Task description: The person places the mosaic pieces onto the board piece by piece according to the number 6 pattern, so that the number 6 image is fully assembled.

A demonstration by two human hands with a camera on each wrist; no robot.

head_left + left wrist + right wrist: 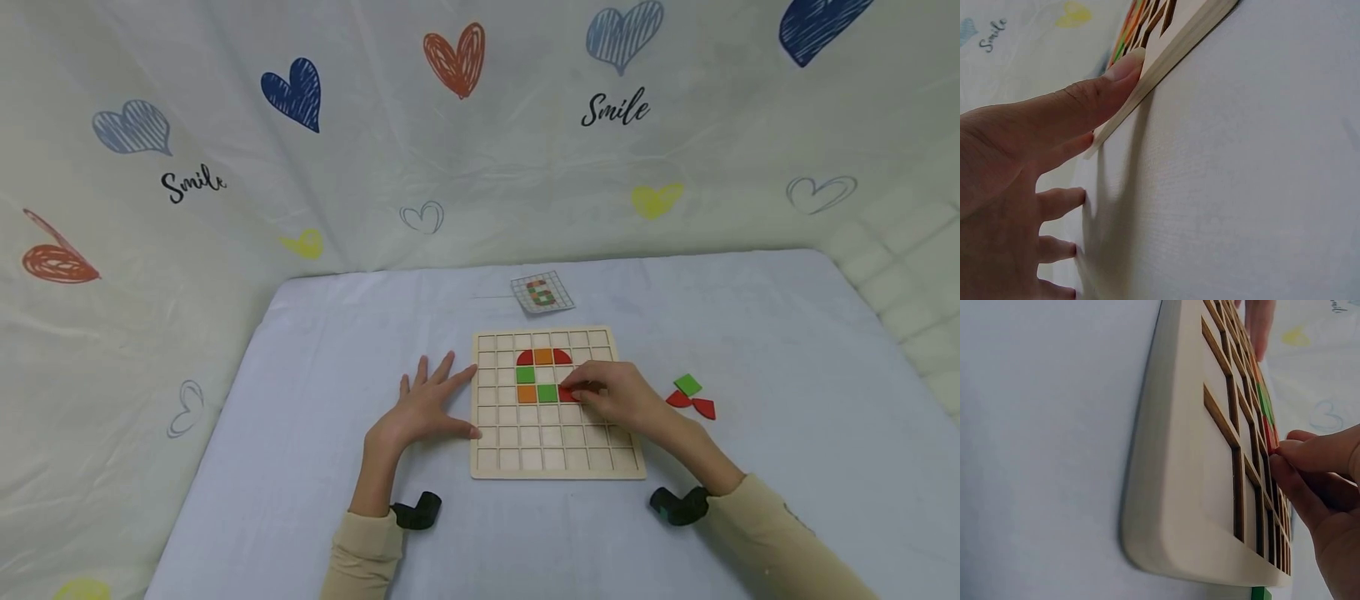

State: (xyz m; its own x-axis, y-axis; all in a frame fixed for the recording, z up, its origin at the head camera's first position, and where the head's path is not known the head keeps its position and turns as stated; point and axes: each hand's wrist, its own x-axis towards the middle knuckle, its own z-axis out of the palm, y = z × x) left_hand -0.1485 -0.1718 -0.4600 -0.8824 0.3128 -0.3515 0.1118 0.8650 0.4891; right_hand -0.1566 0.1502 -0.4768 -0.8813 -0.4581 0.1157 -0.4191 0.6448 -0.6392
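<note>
A wooden grid board (557, 479) lies on the white-covered table. Set in its cells are a red quarter-round tile (525, 358), an orange tile (543, 357), another red tile (562, 357), a green tile (526, 375), a lower orange tile (527, 393) and a lower green tile (547, 393). My right hand (617, 393) pinches one more red tile (1269, 434) at the cell right of the lower green one; the fingertips partly cover it. With fingers spread, my left hand (422, 414) touches the board's left edge with thumb (1124, 69) and index finger.
Right of the board lie a loose green tile (687, 384) and two red tiles, one of them a red tile (704, 408) at the outer side. A small pattern card (542, 292) lies behind the board. A cloth printed with hearts hangs at the back.
</note>
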